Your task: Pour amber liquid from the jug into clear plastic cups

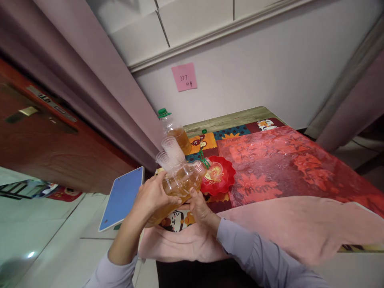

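A large clear plastic bottle of amber liquid is tilted, its mouth pointing right. My left hand is wrapped around its upper left side. My right hand grips it from below on the right. The bottle's mouth is at a clear plastic cup holding some yellowish liquid; whether any is flowing, I cannot tell. That cup sits in a scalloped red dish. A green plastic piece lies by the dish's left rim. Just behind the bottle stand stacks of clear cups.
A second bottle with a green cap stands at the back left, near a loose green cap. Red patterned cloth covers the table, with a pink cloth along its front. A blue board is at the left.
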